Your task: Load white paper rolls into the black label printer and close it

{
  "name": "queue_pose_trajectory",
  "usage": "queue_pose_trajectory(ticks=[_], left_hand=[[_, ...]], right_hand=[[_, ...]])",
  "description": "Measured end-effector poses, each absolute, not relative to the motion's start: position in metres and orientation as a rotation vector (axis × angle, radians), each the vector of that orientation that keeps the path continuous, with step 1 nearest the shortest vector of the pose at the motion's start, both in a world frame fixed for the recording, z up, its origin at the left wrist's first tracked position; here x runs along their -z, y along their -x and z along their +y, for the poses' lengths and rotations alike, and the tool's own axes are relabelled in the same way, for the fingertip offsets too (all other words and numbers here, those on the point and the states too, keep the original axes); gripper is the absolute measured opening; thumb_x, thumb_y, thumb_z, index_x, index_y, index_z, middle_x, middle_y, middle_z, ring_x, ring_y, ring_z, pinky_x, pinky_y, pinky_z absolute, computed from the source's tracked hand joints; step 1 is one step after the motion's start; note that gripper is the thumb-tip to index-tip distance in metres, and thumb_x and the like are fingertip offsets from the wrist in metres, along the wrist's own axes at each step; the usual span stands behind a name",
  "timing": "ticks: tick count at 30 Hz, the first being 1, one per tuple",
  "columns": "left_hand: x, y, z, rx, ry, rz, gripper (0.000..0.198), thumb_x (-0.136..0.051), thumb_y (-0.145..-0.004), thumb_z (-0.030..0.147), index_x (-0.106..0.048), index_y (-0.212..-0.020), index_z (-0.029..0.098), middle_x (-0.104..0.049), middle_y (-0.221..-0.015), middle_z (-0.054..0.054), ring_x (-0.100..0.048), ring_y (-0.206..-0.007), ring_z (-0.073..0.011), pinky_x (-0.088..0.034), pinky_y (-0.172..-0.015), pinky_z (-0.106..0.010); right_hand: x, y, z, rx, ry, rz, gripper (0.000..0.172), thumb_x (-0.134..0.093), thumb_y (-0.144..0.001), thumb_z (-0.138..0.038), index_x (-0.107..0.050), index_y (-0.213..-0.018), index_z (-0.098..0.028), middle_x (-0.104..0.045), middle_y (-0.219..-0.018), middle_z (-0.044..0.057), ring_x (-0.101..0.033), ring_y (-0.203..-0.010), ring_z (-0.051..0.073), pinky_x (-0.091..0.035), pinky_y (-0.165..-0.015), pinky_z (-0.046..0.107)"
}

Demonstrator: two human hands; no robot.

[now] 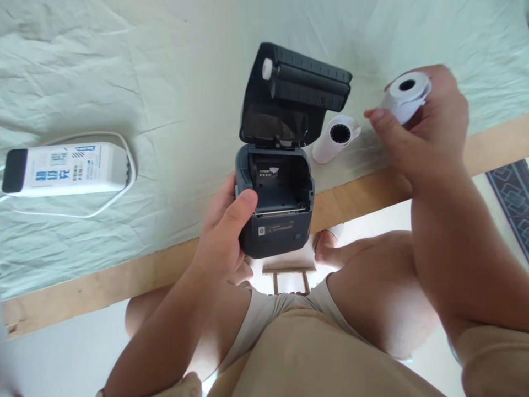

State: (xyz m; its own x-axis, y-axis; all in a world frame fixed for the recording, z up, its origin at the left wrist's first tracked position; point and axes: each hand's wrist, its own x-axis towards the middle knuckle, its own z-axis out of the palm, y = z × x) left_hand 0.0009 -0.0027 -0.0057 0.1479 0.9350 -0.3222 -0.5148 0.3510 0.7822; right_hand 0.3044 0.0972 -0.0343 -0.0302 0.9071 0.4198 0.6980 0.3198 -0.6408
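My left hand (225, 226) grips the left side of a small dark label printer (276, 237), thumb on its top edge. The printer's lid (285, 94) is swung up, baring a paper bay with a small printed sticker inside. In my right hand (433, 116), off to the right, is a white paper roll (407, 96), its loose end sticking out by the fingers. Between the printer and that hand, a second white paper roll (333, 140) with a dark core stands on the cloth, partly behind the lid.
A white power strip (76, 168) with blue lettering lies at the left, its white cable (130, 165) looped around it. Pale green cloth (177, 71) covers the table, whose wooden edge (103, 292) runs along the front. Below are my legs and a wooden stool (289, 271).
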Motion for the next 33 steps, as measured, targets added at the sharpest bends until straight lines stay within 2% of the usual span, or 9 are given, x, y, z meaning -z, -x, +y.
queue_pose_trajectory(ticks=[2,6,9,11,13,17,22,29,33], left_hand=[[0.003,-0.001,-0.003,-1.085,-0.583,0.945,0.041,-0.078,-0.090,0.045,-0.069,-0.118,0.018,-0.082,-0.083,-0.004,-0.076,-0.056,-0.0248,-0.049,-0.033,-0.029],[-0.002,-0.003,-0.002,-1.069,-0.572,1.012,0.053,-0.080,-0.086,0.051,-0.064,-0.124,0.018,-0.083,-0.083,-0.006,-0.076,-0.054,-0.0290,-0.043,-0.028,-0.032],[-0.003,-0.005,-0.002,-1.071,-0.583,1.028,0.056,-0.080,-0.085,0.051,-0.064,-0.126,0.017,-0.083,-0.085,-0.007,-0.077,-0.057,-0.0296,-0.046,-0.030,-0.032],[-0.001,-0.005,-0.002,-1.104,-0.577,1.039,0.053,-0.082,-0.084,0.050,-0.068,-0.123,0.016,-0.083,-0.086,-0.006,-0.078,-0.061,-0.0263,-0.054,-0.037,-0.031],[0.002,-0.005,-0.002,-1.133,-0.575,1.028,0.049,-0.083,-0.084,0.048,-0.072,-0.120,0.016,-0.082,-0.086,-0.005,-0.077,-0.063,-0.0232,-0.060,-0.044,-0.029],[0.007,-0.003,-0.005,-1.171,-0.587,0.951,0.036,-0.078,-0.091,0.043,-0.078,-0.116,0.018,-0.082,-0.091,-0.004,-0.078,-0.073,-0.0195,-0.065,-0.058,-0.026],[0.009,-0.002,-0.008,-1.216,-0.587,0.916,0.025,-0.070,-0.098,0.036,-0.082,-0.115,0.021,-0.081,-0.091,-0.001,-0.075,-0.073,-0.0154,-0.062,-0.064,-0.024],[0.010,-0.003,-0.009,-1.214,-0.631,0.976,0.032,-0.069,-0.098,0.046,-0.080,-0.117,0.022,-0.082,-0.095,-0.003,-0.077,-0.074,-0.0200,-0.061,-0.062,-0.029],[0.010,-0.004,-0.009,-1.219,-0.643,0.989,0.035,-0.070,-0.097,0.047,-0.078,-0.119,0.021,-0.083,-0.097,-0.006,-0.079,-0.080,-0.0232,-0.063,-0.068,-0.031]], right_hand=[[0.035,-0.303,0.096,-0.250,1.421,-1.790,0.037,-0.084,-0.082,-0.031,-0.064,-0.112,-0.025,-0.076,-0.109,0.011,-0.075,-0.099,0.025,-0.059,-0.081,0.039],[0.031,-0.293,0.097,-0.301,1.594,-1.733,0.050,-0.084,-0.074,-0.016,-0.066,-0.119,-0.027,-0.082,-0.106,0.008,-0.077,-0.097,0.023,-0.059,-0.090,0.039],[0.021,-0.287,0.092,-0.286,1.729,-1.753,0.056,-0.084,-0.072,-0.017,-0.063,-0.124,-0.026,-0.082,-0.112,0.009,-0.077,-0.103,0.026,-0.058,-0.095,0.042],[0.012,-0.282,0.083,-0.107,1.631,-1.802,0.047,-0.079,-0.075,-0.020,-0.064,-0.119,-0.024,-0.079,-0.121,0.012,-0.074,-0.115,0.029,-0.056,-0.100,0.044],[0.003,-0.274,0.072,0.110,1.483,-1.827,0.032,-0.071,-0.081,-0.021,-0.065,-0.112,-0.024,-0.077,-0.115,0.011,-0.074,-0.110,0.028,-0.056,-0.094,0.044],[0.000,-0.252,0.052,0.177,1.378,-1.943,0.021,-0.067,-0.085,-0.028,-0.067,-0.106,-0.026,-0.073,-0.085,0.003,-0.067,-0.069,0.020,-0.052,-0.067,0.037],[0.014,-0.234,0.053,0.000,1.529,-2.031,0.033,-0.074,-0.085,-0.032,-0.062,-0.115,-0.028,-0.077,-0.100,0.004,-0.070,-0.076,0.021,-0.052,-0.070,0.039],[0.013,-0.231,0.059,-0.015,1.633,-2.101,0.040,-0.071,-0.081,-0.030,-0.057,-0.118,-0.028,-0.074,-0.087,0.001,-0.059,-0.063,0.019,-0.043,-0.062,0.036],[0.011,-0.232,0.057,-0.087,1.702,-2.064,0.038,-0.072,-0.083,-0.035,-0.058,-0.117,-0.028,-0.073,-0.085,0.002,-0.061,-0.064,0.022,-0.045,-0.063,0.038]])
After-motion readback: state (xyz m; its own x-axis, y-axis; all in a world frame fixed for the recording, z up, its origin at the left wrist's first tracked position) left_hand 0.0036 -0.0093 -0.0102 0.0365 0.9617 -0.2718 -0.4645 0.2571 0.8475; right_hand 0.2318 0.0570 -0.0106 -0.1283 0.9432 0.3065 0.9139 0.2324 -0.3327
